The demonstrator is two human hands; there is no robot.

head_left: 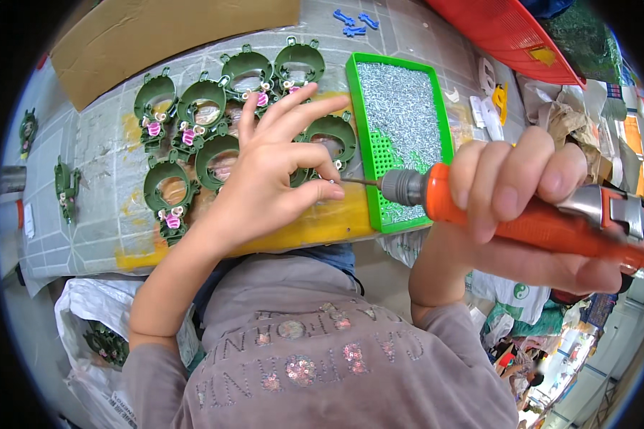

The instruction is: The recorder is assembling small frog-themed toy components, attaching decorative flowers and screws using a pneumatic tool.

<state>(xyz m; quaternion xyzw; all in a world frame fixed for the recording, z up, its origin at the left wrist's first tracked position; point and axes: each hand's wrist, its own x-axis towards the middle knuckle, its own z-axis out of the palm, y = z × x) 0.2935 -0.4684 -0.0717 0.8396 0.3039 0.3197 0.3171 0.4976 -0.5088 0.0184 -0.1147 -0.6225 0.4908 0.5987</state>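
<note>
My right hand (522, 193) is wrapped round an orange electric screwdriver (479, 220), its thin bit pointing left. At the bit's tip, the thumb and forefinger of my left hand (279, 154) pinch a small screw (334, 181); its other fingers are spread. Below and around the left hand lie several dark green ring-shaped plastic parts (166, 182) with pink and cream pieces attached. Part of this group is hidden by the hand. Just right of them, under the bit, stands a bright green tray (352, 79) filled with small silver screws (397, 100).
Brown cardboard (172, 36) covers the table's far left. Blue plastic pieces (354, 25) lie at the back, near a red basket (508, 36). White and yellow pieces (497, 107) sit right of the tray. Another green part (66, 187) lies far left. A white sack (93, 307) hangs below.
</note>
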